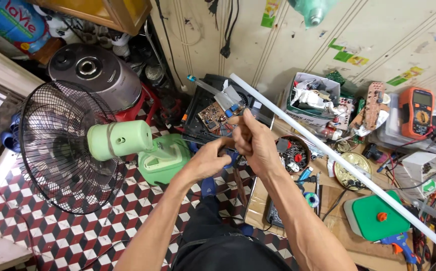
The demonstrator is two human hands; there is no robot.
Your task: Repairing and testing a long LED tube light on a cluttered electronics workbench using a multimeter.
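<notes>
**Crowded bench, long tube at risk**

Dark trousers [213,241] of the person are seen lowest in the view, nearest the camera. Just above them, both forearms are raised and the 2 hands are brought together. The left hand [209,159] is curled shut around something small and dark at its fingertips; what it is cannot be told. The right hand [254,140] is closed as well, its fingers pinched just above the left hand, around a small part that is hidden by the fingers.

Directly behind the hands a brown circuit board [213,116] is laid on a black case [198,108]. A long white tube [338,160] is run from just behind the hands down to the right, across the cluttered workbench [338,231].

A risk is judged here: the right elbow is held close to the tube, and with a careless swing the tube could be knocked and rolled off the bench. The small pinched part could also be dropped, and among the checkered floor tiles [47,221] left of the hands, beside the green fan [77,145], it would be hard to find.
</notes>
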